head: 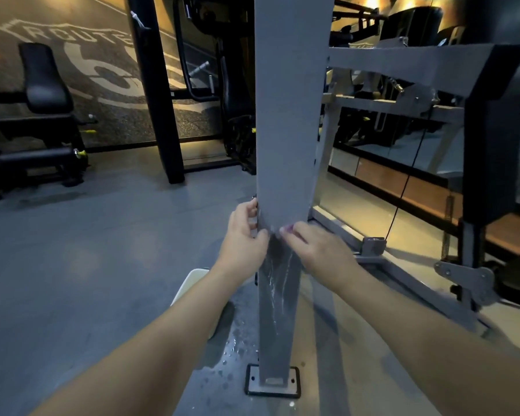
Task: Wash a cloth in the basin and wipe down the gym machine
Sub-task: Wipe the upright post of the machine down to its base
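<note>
While water streaks the post (278, 283) below, we judge wiping half done: our left hand (243, 235) and right hand (315, 246) curl onto its edges, a barely visible cloth (275, 246) between them.

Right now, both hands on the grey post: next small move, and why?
Probably slide both hands down the post. A bit of purple cloth shows at the right fingertips, and water streaks run below them, unwiped.
</note>
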Action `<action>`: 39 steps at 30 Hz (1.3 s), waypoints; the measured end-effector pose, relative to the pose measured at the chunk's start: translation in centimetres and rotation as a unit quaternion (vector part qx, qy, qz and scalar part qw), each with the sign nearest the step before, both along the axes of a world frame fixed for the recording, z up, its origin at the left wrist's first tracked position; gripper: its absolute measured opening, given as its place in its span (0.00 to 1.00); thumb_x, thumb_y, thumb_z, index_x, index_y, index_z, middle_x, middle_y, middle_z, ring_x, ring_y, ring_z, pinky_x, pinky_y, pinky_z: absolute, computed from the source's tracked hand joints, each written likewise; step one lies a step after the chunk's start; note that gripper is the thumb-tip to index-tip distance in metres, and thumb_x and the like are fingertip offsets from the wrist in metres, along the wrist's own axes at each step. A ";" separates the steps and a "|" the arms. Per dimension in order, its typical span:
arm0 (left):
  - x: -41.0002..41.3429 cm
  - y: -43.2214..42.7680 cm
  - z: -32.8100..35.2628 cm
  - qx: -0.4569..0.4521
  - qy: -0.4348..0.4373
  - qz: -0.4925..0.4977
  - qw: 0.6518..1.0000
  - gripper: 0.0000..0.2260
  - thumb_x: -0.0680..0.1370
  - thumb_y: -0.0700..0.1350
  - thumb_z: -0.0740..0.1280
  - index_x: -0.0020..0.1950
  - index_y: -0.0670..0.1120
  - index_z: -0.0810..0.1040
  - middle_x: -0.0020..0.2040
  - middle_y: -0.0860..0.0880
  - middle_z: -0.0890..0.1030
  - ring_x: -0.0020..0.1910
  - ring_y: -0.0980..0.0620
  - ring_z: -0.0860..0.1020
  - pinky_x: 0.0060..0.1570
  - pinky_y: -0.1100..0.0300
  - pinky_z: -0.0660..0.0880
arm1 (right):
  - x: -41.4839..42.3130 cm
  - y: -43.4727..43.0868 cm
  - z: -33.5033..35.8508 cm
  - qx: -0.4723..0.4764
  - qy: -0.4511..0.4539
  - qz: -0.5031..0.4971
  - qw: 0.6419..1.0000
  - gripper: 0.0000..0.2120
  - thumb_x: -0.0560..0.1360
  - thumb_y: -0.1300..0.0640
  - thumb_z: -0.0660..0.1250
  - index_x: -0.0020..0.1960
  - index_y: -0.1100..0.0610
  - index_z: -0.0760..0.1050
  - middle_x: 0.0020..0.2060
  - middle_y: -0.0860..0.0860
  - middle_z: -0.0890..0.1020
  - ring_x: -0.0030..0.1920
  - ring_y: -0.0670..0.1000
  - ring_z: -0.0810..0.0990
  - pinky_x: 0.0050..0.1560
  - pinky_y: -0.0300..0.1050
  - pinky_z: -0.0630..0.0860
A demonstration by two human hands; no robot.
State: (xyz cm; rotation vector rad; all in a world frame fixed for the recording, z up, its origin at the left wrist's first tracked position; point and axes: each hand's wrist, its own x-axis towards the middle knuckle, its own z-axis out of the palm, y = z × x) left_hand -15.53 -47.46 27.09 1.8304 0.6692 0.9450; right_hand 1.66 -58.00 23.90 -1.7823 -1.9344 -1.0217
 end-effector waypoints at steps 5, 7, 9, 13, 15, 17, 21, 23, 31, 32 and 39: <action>0.0 -0.6 -1.2 -0.035 0.000 0.020 0.999 0.28 0.79 0.36 0.63 0.73 0.61 0.64 0.63 0.54 0.74 0.55 0.63 0.78 0.53 0.63 0.77 | 0.1 -0.4 -1.4 -0.142 0.000 -0.023 0.990 0.17 0.78 0.59 0.71 0.65 0.56 0.71 0.54 0.54 0.74 0.48 0.57 0.78 0.33 0.48 0.74; 0.1 -0.9 -2.0 -0.070 0.000 0.026 0.997 0.27 0.79 0.34 0.63 0.74 0.55 0.64 0.58 0.54 0.75 0.53 0.59 0.79 0.44 0.71 0.75 | 0.2 -0.5 0.0 -0.115 0.003 -0.017 0.993 0.14 0.78 0.60 0.69 0.62 0.55 0.73 0.53 0.54 0.74 0.49 0.57 0.78 0.34 0.48 0.75; 0.2 -1.2 -3.3 -0.100 -0.002 0.044 0.994 0.25 0.79 0.33 0.63 0.72 0.52 0.66 0.57 0.53 0.76 0.51 0.56 0.79 0.42 0.71 0.74 | 0.0 -0.6 0.1 -0.064 0.054 -0.019 0.996 0.11 0.80 0.60 0.65 0.62 0.55 0.75 0.53 0.53 0.74 0.49 0.58 0.78 0.37 0.52 0.79; 0.1 -1.4 -8.7 -0.207 0.052 0.076 0.974 0.17 0.77 0.39 0.66 0.64 0.49 0.72 0.54 0.49 0.79 0.45 0.49 0.79 0.43 0.58 0.74 | -2.3 -0.5 -5.4 -0.092 0.231 -0.039 0.968 0.11 0.82 0.57 0.62 0.63 0.52 0.76 0.51 0.51 0.73 0.46 0.57 0.80 0.41 0.55 0.80; -0.7 -1.4 -12.4 -0.273 0.100 0.055 0.955 0.14 0.72 0.45 0.68 0.57 0.47 0.77 0.51 0.47 0.84 0.45 0.46 0.80 0.44 0.54 0.76 | -4.7 -0.9 -10.1 -0.132 0.386 -0.028 0.913 0.09 0.82 0.57 0.64 0.60 0.51 0.79 0.48 0.48 0.76 0.46 0.53 0.81 0.46 0.51 0.78; -1.9 -2.0 -15.4 -0.336 0.122 0.034 0.933 0.07 0.76 0.43 0.68 0.54 0.47 0.78 0.50 0.44 0.84 0.44 0.46 0.80 0.44 0.53 0.77 | -7.0 -1.5 -14.5 -0.139 0.569 -0.018 0.810 0.06 0.82 0.58 0.66 0.56 0.51 0.81 0.42 0.47 0.82 0.43 0.47 0.81 0.48 0.46 0.78; -4.5 -2.6 -19.7 -0.406 0.116 -0.002 0.906 0.07 0.82 0.39 0.64 0.54 0.44 0.82 0.45 0.45 0.85 0.39 0.50 0.82 0.42 0.58 0.79 | -10.0 -1.9 -20.1 -0.096 0.794 -0.044 0.599 0.05 0.82 0.58 0.67 0.57 0.50 0.78 0.52 0.51 0.84 0.43 0.42 0.84 0.44 0.42 0.81; -5.3 -2.8 -21.0 -0.428 0.092 -0.026 0.899 0.07 0.82 0.39 0.65 0.56 0.43 0.82 0.45 0.45 0.85 0.42 0.50 0.82 0.48 0.55 0.79 | -10.6 -1.9 -21.5 -0.069 0.850 -0.040 0.521 0.05 0.83 0.58 0.65 0.58 0.52 0.77 0.52 0.56 0.84 0.43 0.53 0.87 0.41 0.56 0.83; -6.0 -3.0 -24.1 -0.362 0.123 -0.040 0.923 0.07 0.81 0.37 0.68 0.43 0.41 0.80 0.34 0.45 0.78 0.36 0.49 0.77 0.49 0.53 0.81 | -11.0 -3.2 -23.8 -0.071 0.879 -0.021 0.471 0.14 0.73 0.54 0.72 0.59 0.52 0.79 0.49 0.55 0.85 0.50 0.59 0.84 0.49 0.55 0.80; -6.1 -3.0 -24.3 -0.364 0.118 -0.030 0.924 0.08 0.82 0.37 0.68 0.43 0.41 0.80 0.33 0.47 0.78 0.35 0.49 0.77 0.46 0.55 0.80 | -10.9 -3.5 -23.7 -0.096 0.861 -0.018 0.500 0.17 0.73 0.53 0.75 0.60 0.50 0.78 0.48 0.52 0.83 0.48 0.53 0.84 0.48 0.50 0.80; -7.7 -3.2 -24.4 -0.368 0.117 -0.065 0.920 0.10 0.83 0.40 0.66 0.50 0.33 0.80 0.42 0.38 0.82 0.42 0.43 0.81 0.49 0.52 0.80 | -11.5 -4.5 -21.7 -0.154 0.725 -0.069 0.668 0.05 0.74 0.55 0.74 0.46 0.47 0.79 0.38 0.44 0.83 0.36 0.40 0.79 0.42 0.37 0.76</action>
